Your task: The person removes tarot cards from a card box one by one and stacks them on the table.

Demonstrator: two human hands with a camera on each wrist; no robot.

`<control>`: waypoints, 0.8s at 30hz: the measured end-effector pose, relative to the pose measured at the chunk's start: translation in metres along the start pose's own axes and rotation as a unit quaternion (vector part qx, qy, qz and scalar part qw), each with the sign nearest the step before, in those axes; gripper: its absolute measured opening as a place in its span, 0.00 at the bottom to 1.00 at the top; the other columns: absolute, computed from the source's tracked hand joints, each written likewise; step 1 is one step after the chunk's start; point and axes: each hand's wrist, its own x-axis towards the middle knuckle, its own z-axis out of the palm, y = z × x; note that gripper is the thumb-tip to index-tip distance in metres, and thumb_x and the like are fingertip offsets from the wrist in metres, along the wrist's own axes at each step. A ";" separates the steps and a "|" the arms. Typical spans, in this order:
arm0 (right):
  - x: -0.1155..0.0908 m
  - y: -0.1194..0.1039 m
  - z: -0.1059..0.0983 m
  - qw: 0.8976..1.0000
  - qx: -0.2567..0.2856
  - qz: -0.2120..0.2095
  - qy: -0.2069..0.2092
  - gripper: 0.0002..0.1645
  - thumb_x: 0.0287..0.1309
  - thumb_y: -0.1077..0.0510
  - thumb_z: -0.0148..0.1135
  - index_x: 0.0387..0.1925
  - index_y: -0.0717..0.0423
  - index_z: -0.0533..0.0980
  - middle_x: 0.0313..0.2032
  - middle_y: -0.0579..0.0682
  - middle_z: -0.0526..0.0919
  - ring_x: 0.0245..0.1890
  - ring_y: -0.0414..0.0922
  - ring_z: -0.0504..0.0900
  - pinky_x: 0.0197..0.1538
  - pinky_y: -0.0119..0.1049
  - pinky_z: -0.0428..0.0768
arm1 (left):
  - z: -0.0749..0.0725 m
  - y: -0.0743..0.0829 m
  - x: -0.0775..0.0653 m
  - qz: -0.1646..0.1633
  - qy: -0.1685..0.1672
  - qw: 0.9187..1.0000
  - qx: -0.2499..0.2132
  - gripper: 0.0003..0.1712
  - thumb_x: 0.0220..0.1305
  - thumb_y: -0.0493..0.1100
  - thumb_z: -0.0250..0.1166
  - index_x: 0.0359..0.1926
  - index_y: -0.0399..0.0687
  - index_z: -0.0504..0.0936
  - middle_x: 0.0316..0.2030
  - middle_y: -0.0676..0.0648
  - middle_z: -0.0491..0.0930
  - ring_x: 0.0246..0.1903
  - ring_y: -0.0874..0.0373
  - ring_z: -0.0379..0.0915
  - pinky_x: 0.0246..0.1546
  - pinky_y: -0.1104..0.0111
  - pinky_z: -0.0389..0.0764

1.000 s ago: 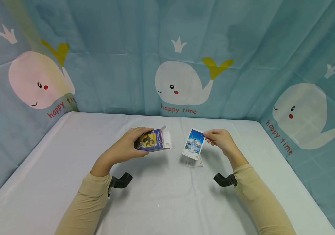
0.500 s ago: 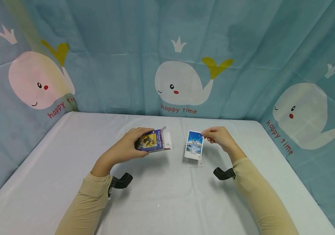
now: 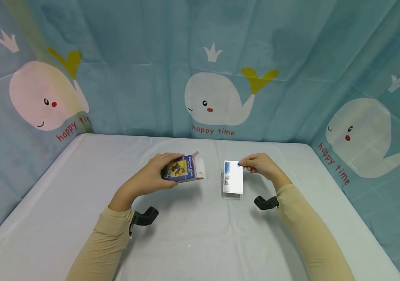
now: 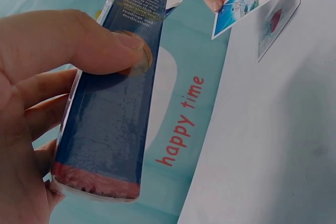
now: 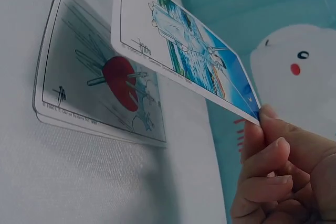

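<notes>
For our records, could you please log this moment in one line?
left hand: grips opened card box | right hand: pinches picture card by corner | picture card: tilted above card stack on table

Card stack (image 5: 97,82) partly hidden, sleeves (image 3: 98,246) cut off below

The head camera looks forward and down from above the person, well back, taking in the left hand (image 3: 150,173), the right hand (image 3: 261,166), the white table (image 3: 192,242) and the whale-printed curtain (image 3: 133,97) beyond. The left-wrist camera sits close to the box (image 4: 107,129), tipped sideways, facing toward the right hand. The right-wrist camera, also tipped and close, faces the raised card (image 5: 181,38) over the card stack (image 5: 97,72). I find the raised card in both wrist views, farther off in the left one.
</notes>
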 end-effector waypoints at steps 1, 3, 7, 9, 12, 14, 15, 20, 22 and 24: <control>0.001 0.001 -0.001 1.000 -0.002 0.000 -0.002 0.20 0.67 0.55 0.61 0.51 0.69 0.80 0.28 0.46 0.80 0.25 0.36 0.70 0.34 0.30 0.74 | 0.000 0.000 0.000 0.000 -0.001 1.000 0.000 0.45 0.55 0.42 0.73 0.73 0.52 0.65 0.69 0.43 0.67 0.61 0.47 0.63 0.57 0.51 0.70; 0.003 0.002 -0.002 1.000 -0.004 0.000 -0.006 0.21 0.66 0.55 0.62 0.51 0.69 0.80 0.27 0.46 0.80 0.25 0.36 0.70 0.34 0.30 0.73 | 0.001 0.000 0.001 0.002 -0.002 1.000 0.001 0.45 0.55 0.42 0.73 0.73 0.51 0.65 0.69 0.43 0.68 0.61 0.47 0.63 0.57 0.50 0.69; 0.005 0.001 -0.001 1.000 -0.009 -0.002 -0.017 0.21 0.66 0.54 0.62 0.50 0.68 0.80 0.25 0.44 0.79 0.25 0.35 0.70 0.33 0.29 0.73 | 0.002 -0.001 0.002 0.008 -0.004 1.000 0.003 0.45 0.55 0.42 0.73 0.73 0.51 0.65 0.69 0.43 0.68 0.60 0.47 0.63 0.57 0.50 0.69; 0.006 0.001 0.001 1.000 -0.012 0.000 -0.018 0.20 0.66 0.55 0.62 0.50 0.68 0.81 0.25 0.44 0.79 0.24 0.35 0.70 0.33 0.29 0.72 | 0.002 -0.001 0.002 0.009 -0.005 1.000 0.004 0.45 0.55 0.41 0.73 0.73 0.51 0.65 0.69 0.43 0.68 0.60 0.47 0.64 0.57 0.50 0.69; 0.008 0.002 0.004 1.000 -0.017 0.013 -0.016 0.18 0.66 0.56 0.62 0.49 0.67 0.82 0.24 0.43 0.79 0.24 0.35 0.70 0.33 0.30 0.73 | 0.002 -0.002 0.001 0.009 -0.005 1.000 0.003 0.45 0.55 0.42 0.73 0.73 0.51 0.65 0.69 0.44 0.68 0.60 0.47 0.64 0.56 0.51 0.69; 0.010 0.004 0.006 0.999 -0.017 0.028 -0.011 0.18 0.64 0.56 0.64 0.48 0.66 0.82 0.24 0.43 0.80 0.23 0.35 0.70 0.33 0.30 0.72 | 0.002 -0.002 0.001 0.009 -0.005 1.000 0.003 0.45 0.55 0.42 0.73 0.73 0.51 0.65 0.69 0.44 0.68 0.60 0.47 0.63 0.56 0.51 0.69; 0.011 0.005 0.007 0.999 -0.017 0.035 -0.009 0.17 0.64 0.55 0.64 0.47 0.65 0.83 0.24 0.43 0.80 0.23 0.35 0.70 0.32 0.30 0.72 | 0.002 -0.002 0.001 0.009 -0.004 1.000 0.003 0.45 0.55 0.42 0.73 0.73 0.51 0.65 0.69 0.44 0.68 0.60 0.47 0.63 0.56 0.51 0.69; 0.015 0.010 0.011 0.999 -0.020 0.046 -0.012 0.17 0.62 0.55 0.66 0.46 0.64 0.83 0.23 0.43 0.79 0.22 0.36 0.70 0.32 0.30 0.71 | 0.002 -0.001 0.001 0.007 -0.005 1.000 0.001 0.45 0.55 0.41 0.73 0.73 0.52 0.65 0.69 0.43 0.68 0.60 0.47 0.64 0.56 0.51 0.69; 0.017 0.012 0.012 0.999 -0.021 0.046 -0.011 0.17 0.62 0.56 0.66 0.46 0.65 0.83 0.23 0.43 0.79 0.22 0.36 0.70 0.31 0.29 0.71 | 0.002 -0.001 0.001 0.006 -0.005 1.000 0.002 0.45 0.55 0.41 0.73 0.73 0.52 0.65 0.69 0.43 0.68 0.60 0.47 0.63 0.56 0.51 0.69; 0.018 0.013 0.013 0.999 -0.022 0.049 -0.010 0.16 0.62 0.57 0.66 0.46 0.65 0.84 0.23 0.42 0.80 0.22 0.35 0.70 0.30 0.29 0.71 | 0.002 -0.001 0.001 0.005 -0.004 1.000 0.002 0.45 0.55 0.41 0.73 0.73 0.52 0.65 0.69 0.43 0.68 0.60 0.47 0.63 0.57 0.50 0.69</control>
